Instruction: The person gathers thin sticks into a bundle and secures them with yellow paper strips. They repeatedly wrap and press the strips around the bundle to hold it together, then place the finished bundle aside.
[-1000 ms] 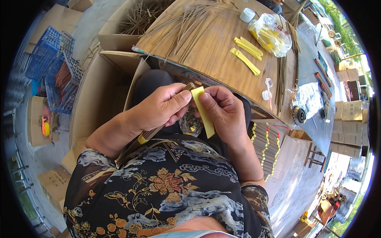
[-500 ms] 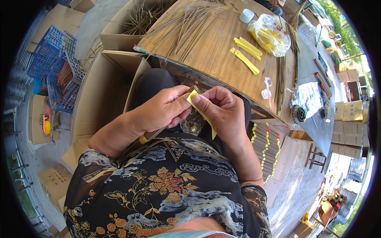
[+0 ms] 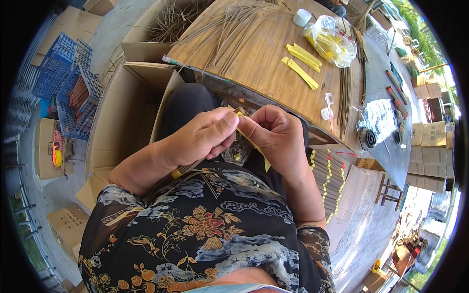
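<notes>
Over my lap, my left hand (image 3: 207, 132) is closed round a bundle of thin brown sticks (image 3: 191, 167), which slants down toward my body and carries a yellow band near its lower end. My right hand (image 3: 276, 134) pinches a yellow paper strip (image 3: 256, 146) between thumb and fingers. The strip's upper end meets the tip of the bundle, beside my left thumb; its pointed lower end hangs free under my right hand. My fingers partly hide where strip and sticks touch.
On the wooden table (image 3: 266, 53) ahead lie yellow strips (image 3: 300, 73), loose brown sticks (image 3: 227, 36), a plastic bag of yellow strips (image 3: 330, 41) and a white lidded jar (image 3: 302, 18). An open cardboard box (image 3: 119, 122) stands at my left. Banded bundles (image 3: 325, 178) lie to the right.
My left thumb has moved forward over the bundle's tip, covering more of the yellow strip's upper end. My right hand has shifted slightly to the right, still pinching the strip.
</notes>
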Motion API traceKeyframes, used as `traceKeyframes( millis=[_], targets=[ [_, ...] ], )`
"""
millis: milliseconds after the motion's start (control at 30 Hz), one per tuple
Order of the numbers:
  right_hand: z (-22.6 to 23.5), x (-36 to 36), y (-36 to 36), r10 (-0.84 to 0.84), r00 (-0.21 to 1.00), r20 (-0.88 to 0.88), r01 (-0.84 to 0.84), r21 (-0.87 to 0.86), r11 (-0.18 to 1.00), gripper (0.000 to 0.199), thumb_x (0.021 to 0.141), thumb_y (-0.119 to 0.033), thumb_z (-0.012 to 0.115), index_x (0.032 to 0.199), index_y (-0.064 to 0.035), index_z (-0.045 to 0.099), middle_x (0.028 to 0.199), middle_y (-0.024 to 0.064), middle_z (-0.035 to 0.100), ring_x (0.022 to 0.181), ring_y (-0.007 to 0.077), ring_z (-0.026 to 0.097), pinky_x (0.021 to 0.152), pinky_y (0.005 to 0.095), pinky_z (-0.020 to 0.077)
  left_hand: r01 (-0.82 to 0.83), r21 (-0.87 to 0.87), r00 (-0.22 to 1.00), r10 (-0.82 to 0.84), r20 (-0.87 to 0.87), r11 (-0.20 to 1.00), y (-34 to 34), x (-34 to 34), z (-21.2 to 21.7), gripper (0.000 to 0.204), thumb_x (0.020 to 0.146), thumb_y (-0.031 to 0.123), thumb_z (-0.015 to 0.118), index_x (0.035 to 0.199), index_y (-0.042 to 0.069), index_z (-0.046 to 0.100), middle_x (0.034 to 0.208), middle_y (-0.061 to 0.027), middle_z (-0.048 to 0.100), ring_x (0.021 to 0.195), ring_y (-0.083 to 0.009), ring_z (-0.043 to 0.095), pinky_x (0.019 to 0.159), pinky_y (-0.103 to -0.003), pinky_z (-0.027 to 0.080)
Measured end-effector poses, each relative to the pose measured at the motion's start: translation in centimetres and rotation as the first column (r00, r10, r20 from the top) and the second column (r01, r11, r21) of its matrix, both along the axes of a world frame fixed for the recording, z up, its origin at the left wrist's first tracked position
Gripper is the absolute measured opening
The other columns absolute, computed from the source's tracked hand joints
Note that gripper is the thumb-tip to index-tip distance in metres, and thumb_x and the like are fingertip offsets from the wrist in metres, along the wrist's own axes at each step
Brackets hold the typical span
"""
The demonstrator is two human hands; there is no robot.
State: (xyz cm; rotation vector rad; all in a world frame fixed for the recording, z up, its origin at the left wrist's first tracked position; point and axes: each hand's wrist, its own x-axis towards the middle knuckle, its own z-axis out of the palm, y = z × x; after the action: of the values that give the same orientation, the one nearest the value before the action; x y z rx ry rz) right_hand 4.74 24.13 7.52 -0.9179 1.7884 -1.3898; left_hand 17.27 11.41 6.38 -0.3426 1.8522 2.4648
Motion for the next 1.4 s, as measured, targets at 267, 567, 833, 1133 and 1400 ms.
traceKeyframes(
  millis=[267,567,833,1133,1400],
  targets=[
    [-0.8,-0.1,0.1,-0.031,0.998,-0.051,0.029,-0.035,0.999,0.025,0.075,-0.022,0.070,0.070,-0.0018,0.057,0.059,0.0020,0.055,0.055,0.0045,0.047,0.049,0.0213,0.0404,-0.066,0.070,0.995,0.060,0.081,0.995,0.5,0.0,0.9,0.032,0.095,0.033,0.033,0.087,0.005,0.046,0.061,0.0009,0.043,0.045,-0.0025,0.036,0.040,-0.016,0.031],
    [-3.5,-0.9,-0.4,0.020,0.998,-0.062,-0.038,-0.294,0.955,0.028,0.071,-0.023,0.072,0.067,-0.0033,0.053,0.061,0.0027,0.053,0.056,0.0066,0.047,0.051,0.0216,0.0404,-0.077,0.173,0.994,0.062,0.091,0.982,0.6,0.0,0.7,0.033,0.095,0.034,0.032,0.096,0.005,0.048,0.062,-0.0034,0.046,0.042,-0.0046,0.037,0.038,-0.016,0.031],
    [-2.4,-0.1,-0.2,-0.101,0.974,-0.201,0.048,-0.250,0.967,0.025,0.074,-0.021,0.070,0.074,-0.0004,0.056,0.064,0.0058,0.053,0.059,0.0080,0.046,0.053,0.0238,0.0404,-0.195,-0.184,0.978,0.204,0.031,0.963,1.7,0.1,1.2,0.046,0.095,0.034,0.030,0.127,0.001,0.035,0.063,-0.0012,0.044,0.047,-0.0031,0.036,0.043,-0.015,0.031],
    [-1.3,1.2,1.1,0.061,0.988,0.144,-0.033,-0.195,0.980,0.020,0.086,-0.017,0.057,0.086,0.0028,0.056,0.069,0.0017,0.056,0.064,0.0065,0.048,0.058,0.0209,0.0405,-0.173,-0.367,0.983,0.139,-0.116,0.914,2.6,0.2,0.4,0.050,0.096,0.032,0.029,0.136,0.003,0.021,0.068,0.0008,0.042,0.057,-0.0035,0.037,0.049,-0.016,0.034],
    [-2.1,1.1,0.9,0.330,0.850,0.411,-0.105,-0.483,0.870,0.021,0.089,-0.011,0.050,0.102,0.0054,0.048,0.088,0.0112,0.057,0.074,0.0198,0.061,0.069,0.0280,0.0498,-0.066,-0.210,0.990,0.037,-0.138,0.975,2.1,0.4,0.4,0.052,0.096,0.030,0.029,0.139,0.007,0.010,0.071,-0.0003,0.043,0.055,-0.0039,0.037,0.046,-0.016,0.034]
  ],
)
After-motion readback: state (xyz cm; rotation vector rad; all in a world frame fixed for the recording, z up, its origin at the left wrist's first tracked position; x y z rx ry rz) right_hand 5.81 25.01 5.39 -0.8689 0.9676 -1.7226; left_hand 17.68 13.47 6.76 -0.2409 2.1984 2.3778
